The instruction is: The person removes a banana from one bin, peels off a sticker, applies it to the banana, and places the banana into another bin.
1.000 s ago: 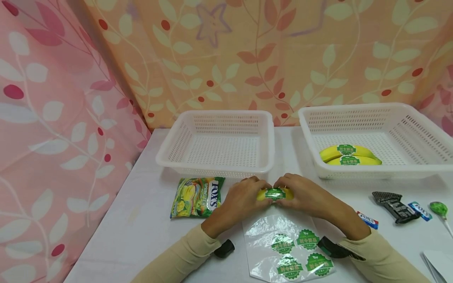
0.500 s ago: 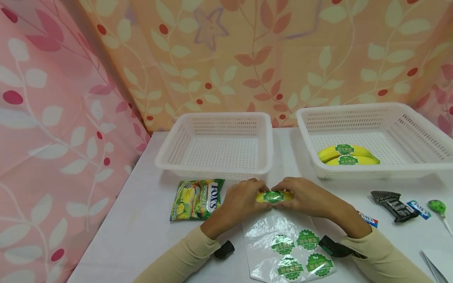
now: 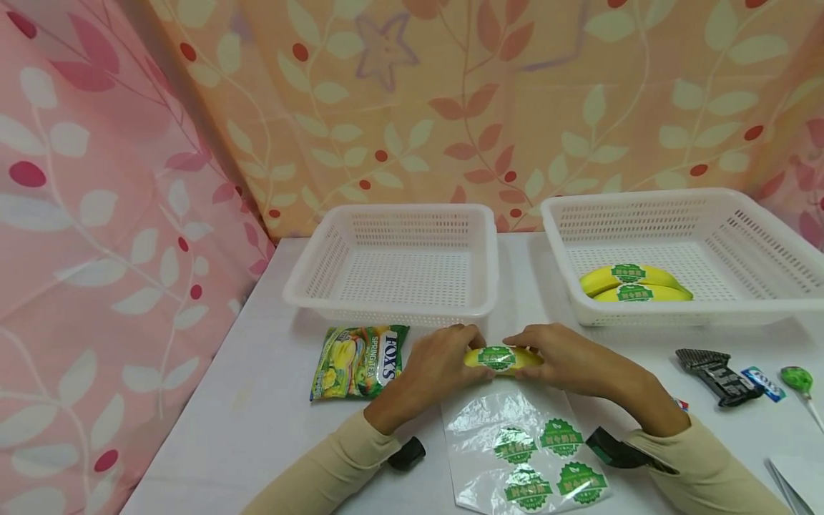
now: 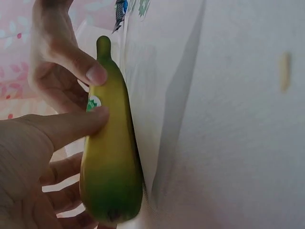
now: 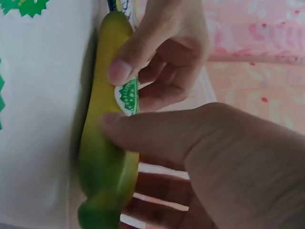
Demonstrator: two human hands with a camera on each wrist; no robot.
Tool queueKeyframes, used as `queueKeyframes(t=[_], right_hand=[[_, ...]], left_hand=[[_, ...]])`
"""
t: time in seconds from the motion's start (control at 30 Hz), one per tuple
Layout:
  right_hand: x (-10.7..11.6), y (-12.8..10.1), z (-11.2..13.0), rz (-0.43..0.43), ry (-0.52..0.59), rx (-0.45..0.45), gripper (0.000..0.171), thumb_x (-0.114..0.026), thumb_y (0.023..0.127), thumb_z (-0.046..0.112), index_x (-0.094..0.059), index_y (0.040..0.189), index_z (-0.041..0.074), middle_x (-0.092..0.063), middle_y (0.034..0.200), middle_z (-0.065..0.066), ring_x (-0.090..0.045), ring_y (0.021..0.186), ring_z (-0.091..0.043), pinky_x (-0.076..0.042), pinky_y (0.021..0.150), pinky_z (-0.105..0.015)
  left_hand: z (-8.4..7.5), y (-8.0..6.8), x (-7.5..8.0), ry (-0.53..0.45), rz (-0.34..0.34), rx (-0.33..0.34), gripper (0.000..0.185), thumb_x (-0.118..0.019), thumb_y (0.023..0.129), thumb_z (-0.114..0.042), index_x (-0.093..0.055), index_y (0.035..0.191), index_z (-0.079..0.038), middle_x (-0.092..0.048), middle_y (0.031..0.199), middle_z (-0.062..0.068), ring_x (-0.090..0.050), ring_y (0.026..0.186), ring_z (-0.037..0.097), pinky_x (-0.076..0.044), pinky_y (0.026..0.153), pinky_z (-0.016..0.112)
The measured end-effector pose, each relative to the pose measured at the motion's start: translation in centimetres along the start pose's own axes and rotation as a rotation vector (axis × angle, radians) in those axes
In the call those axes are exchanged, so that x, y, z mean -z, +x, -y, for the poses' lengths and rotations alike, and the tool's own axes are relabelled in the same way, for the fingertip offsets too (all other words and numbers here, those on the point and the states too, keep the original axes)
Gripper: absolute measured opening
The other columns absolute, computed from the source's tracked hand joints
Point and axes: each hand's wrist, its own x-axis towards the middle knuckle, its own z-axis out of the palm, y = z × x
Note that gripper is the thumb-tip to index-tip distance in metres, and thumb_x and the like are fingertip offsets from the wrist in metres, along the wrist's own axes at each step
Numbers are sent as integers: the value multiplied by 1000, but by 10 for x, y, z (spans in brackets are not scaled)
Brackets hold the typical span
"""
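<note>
Left hand (image 3: 433, 365) and right hand (image 3: 566, 361) both grip one banana (image 3: 502, 357), near the sticker sheet (image 3: 528, 450).

We see a yellow banana (image 3: 502, 358) with green ends lying lengthwise on the worktop, a green sticker (image 3: 496, 357) on its middle.

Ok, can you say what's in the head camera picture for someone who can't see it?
Two hands, left hand and right hand, hold a stickered banana on a white table. A sticker sheet lies nearer the person; behind, one basket holds two bananas.
</note>
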Motion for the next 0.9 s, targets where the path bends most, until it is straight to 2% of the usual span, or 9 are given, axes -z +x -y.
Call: queueKeyframes(t=[0.1,0.2,0.37,0.5,0.6,0.73,0.83,0.9], right_hand=[[6,-3,4,23,-20,-55,40,-82,92,19,-75,128,4,-73,113,-1,-61,94,-13,-54,82,-33],[18,-11,7,36,-35,-97,40,-84,91,18,-74,126,2,-72,117,-4,-64,99,-17,-56,87,-40],[46,-33,9,33,-44,-172,46,-86,89,19,-72,130,2,-72,125,-8,-63,106,-22,-57,93,-49],[74,-57,1,-10,-97,-236,49,-89,86,20,-73,130,6,-73,118,-3,-61,102,-22,-55,85,-41],[93,-79,-10,-71,-148,-308,52,-91,83,18,-72,129,4,-73,112,-9,-62,96,-25,-56,75,-35],[111,-107,-28,-185,-173,-369,59,-94,78,12,-69,129,-5,-70,112,-27,-66,91,-42,-63,68,-46],[117,-118,-39,-241,-164,-380,61,-94,77,9,-67,130,-9,-67,113,-32,-64,95,-52,-62,72,-54],[120,-121,-44,-256,-164,-383,61,-93,79,9,-66,130,-9,-66,115,-32,-64,96,-54,-62,71,-53]], left_hand=[[1,0,0,-46,11,20,37,-80,95,-46,-74,117,-18,-75,107,-5,-67,90,8,-52,72,25],[2,1,1,-106,6,34,41,-68,102,-50,-75,124,-16,-76,115,-2,-72,100,11,-56,79,27],[2,2,3,-190,11,40,46,-57,108,-50,-73,130,-13,-75,119,0,-71,102,10,-57,82,27],[1,3,2,-230,17,18,48,-58,109,-48,-71,134,-10,-74,121,3,-70,103,11,-56,83,26],[0,3,1,-247,20,-9,46,-60,108,-44,-71,135,-8,-73,122,4,-70,106,12,-56,85,25],[-2,3,1,-299,47,-48,43,-63,108,-36,-68,138,-5,-71,128,8,-70,111,14,-56,89,23],[-5,2,0,-341,72,-69,42,-66,107,-31,-66,141,-5,-68,132,10,-70,115,17,-56,92,23],[-8,1,-2,-353,78,-83,45,-68,106,-30,-64,143,-6,-67,134,10,-69,118,18,-55,94,22]])
